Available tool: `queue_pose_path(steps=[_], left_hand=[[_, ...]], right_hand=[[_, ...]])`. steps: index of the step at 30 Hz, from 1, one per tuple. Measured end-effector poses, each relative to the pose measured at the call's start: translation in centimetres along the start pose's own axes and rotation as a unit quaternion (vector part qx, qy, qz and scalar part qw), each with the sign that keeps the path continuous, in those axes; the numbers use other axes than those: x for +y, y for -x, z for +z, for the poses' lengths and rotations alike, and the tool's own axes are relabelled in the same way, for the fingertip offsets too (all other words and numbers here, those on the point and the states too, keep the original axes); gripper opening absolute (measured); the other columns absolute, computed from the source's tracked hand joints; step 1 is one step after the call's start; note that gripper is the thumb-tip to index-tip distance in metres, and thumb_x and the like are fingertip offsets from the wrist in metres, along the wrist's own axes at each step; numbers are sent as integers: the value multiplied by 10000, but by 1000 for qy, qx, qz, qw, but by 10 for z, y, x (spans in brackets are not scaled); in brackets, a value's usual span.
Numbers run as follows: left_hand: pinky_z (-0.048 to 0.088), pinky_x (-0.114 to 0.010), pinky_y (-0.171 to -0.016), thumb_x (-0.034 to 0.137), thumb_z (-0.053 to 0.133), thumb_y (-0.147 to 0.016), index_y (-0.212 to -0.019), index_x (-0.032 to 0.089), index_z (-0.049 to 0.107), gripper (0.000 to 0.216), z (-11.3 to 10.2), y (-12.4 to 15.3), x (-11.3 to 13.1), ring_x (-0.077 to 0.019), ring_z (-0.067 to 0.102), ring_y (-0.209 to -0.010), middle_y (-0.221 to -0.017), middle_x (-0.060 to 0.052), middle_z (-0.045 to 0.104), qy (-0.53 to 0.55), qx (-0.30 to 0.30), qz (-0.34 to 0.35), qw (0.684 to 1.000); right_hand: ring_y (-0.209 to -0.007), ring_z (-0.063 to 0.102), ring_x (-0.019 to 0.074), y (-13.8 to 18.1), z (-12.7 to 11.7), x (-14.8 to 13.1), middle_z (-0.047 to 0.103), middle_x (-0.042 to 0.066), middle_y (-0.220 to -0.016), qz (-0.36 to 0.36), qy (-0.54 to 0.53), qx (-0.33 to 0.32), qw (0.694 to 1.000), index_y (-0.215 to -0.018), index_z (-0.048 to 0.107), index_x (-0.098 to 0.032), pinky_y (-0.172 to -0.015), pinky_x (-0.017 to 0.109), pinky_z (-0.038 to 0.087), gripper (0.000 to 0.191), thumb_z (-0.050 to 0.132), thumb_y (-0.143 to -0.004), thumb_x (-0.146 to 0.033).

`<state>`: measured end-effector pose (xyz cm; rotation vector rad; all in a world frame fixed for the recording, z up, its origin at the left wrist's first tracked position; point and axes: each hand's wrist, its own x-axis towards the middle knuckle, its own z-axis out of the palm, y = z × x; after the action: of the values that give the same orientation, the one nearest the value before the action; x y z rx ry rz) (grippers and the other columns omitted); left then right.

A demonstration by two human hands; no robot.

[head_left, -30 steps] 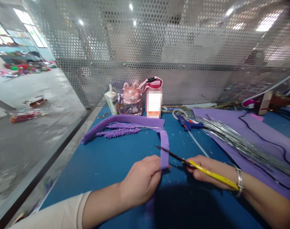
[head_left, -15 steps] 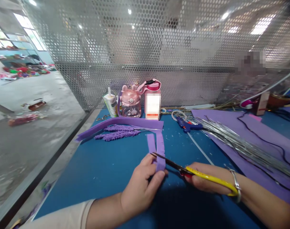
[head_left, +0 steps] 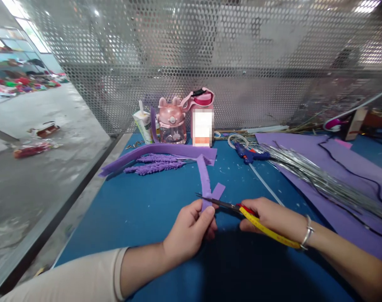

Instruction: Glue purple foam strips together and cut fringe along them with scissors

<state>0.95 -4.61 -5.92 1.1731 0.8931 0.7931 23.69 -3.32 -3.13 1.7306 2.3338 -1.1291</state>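
Note:
My left hand [head_left: 188, 230] pinches a purple strip [head_left: 204, 176] between thumb and fingers; the strip is folded there, and a short end sticks out to the right. From the pinch the strip runs away from me to the purple sprigs' wire ends. My right hand [head_left: 274, 218] is closed around scissors [head_left: 225, 204] with red and yellow handles. Their dark blades lie across the strip just above my left thumb. Whether the blades cut into it cannot be made out. Two bumpy purple sprigs [head_left: 156, 167] lie behind, beside a longer, wider purple band [head_left: 146, 149].
At the back stand a drink carton [head_left: 143, 126], a pink clear bottle [head_left: 172, 123] and a taller pink bottle [head_left: 202, 100]. A blue glue gun [head_left: 249, 154], silver wires [head_left: 304, 180] and a purple sheet [head_left: 344, 167] lie right. Perforated metal [head_left: 178, 50] rises behind the blue tabletop [head_left: 131, 218].
The strip's short end has swung from the left side to the right. The scissors have shifted slightly left across the strip, and its far part now lies more slanted. The camera view has tilted.

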Motion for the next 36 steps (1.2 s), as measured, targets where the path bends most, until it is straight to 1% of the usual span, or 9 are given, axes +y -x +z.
queue_pose_path(steps=[2,4,8,11,15,19,26,32,36], left_hand=[[431,-207,-548,401,443,-881,-923,131,563,299,-1,-1,-1,-85,530,-553,-650,5,560,-28,23,25,999],[440,-206,-567,378,437,-888,-926,134,573,282,-2,-3,-1,-82,538,-563,-654,6,564,-53,30,29,998],[419,-172,-454,393,459,-870,-950,140,555,282,-4,-6,0,-81,558,-543,-719,-9,588,-12,10,-27,1000],[411,-161,-413,414,482,-849,-914,135,542,293,-5,-8,1,-87,584,-548,-783,-30,604,24,27,-49,998],[436,-170,-444,417,474,-851,-808,127,529,298,-6,-10,1,-86,577,-560,-721,-14,589,56,70,-7,996],[423,-175,-440,397,470,-858,-795,131,512,276,-6,-11,0,-79,550,-524,-671,3,570,53,79,18,995],[412,-177,-463,382,465,-869,-743,127,504,287,-6,-10,0,-54,490,-458,-590,21,538,18,81,36,996],[399,-177,-469,378,465,-873,-719,127,521,300,-6,-9,0,-55,477,-463,-578,20,528,-6,67,42,997],[404,-181,-482,370,451,-881,-702,123,529,315,-8,-10,-3,-60,482,-473,-574,15,525,-24,57,42,997]], right_hand=[[-522,435,116,-3,0,1,540,-20,-625,5,13,25,1000,-687,490,-197,-464,218,280,413,569,-712,-602],[-526,447,122,-6,2,2,554,-19,-632,2,23,41,999,-691,487,-203,-468,222,285,401,572,-714,-594],[-534,457,132,-7,3,2,565,-15,-647,-4,47,55,997,-706,487,-211,-471,227,281,423,582,-687,-623],[-547,457,138,-7,0,0,559,-18,-672,-23,79,55,995,-766,489,-218,-470,228,272,493,630,-602,-661],[-582,475,152,-6,-11,-7,566,-8,-733,-49,113,28,992,-857,488,-220,-506,239,300,550,621,-592,-684],[-630,505,178,-8,-19,-17,575,8,-786,-38,120,4,992,-905,477,-222,-531,251,330,582,615,-594,-694],[-576,443,148,-14,-11,-16,528,-18,-716,-65,109,23,992,-867,452,-218,-498,236,296,541,636,-603,-653],[-588,409,139,-18,-3,-10,521,-20,-716,-97,91,46,990,-829,441,-212,-522,236,286,536,650,-592,-645],[-560,346,119,-20,1,-11,449,-52,-643,-95,70,62,991,-766,421,-213,-504,231,255,502,670,-596,-614]])
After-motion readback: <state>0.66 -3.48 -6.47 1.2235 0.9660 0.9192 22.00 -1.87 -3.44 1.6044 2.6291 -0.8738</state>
